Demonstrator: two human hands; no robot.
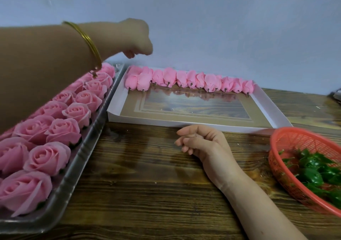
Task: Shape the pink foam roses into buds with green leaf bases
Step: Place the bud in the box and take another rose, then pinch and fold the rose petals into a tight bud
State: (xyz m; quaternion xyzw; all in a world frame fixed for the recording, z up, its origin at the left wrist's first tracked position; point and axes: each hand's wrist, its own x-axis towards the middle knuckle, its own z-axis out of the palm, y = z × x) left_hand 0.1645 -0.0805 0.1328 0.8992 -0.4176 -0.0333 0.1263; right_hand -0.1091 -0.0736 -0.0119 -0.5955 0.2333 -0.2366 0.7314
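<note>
Roses (47,158) fill the tray (73,167) under the left arm (46,64); leaf basket (273,159) right.

Looks like a small home-style craft bench, not a factory line. There's a wood-grain tabletop (147,193) pushed up against a plain pale wall (203,18). A grey tray (72,169) packed with pink foam roses (62,130) runs along its left edge. A shallow white box (147,120) at the far edge holds a row of buds (190,81), and a red plastic basket (295,141) of green leaf bases (311,173) sits at the right edge.

Left grip (136,42) raised, curled; right grip (201,141) low, relaxed.
</note>
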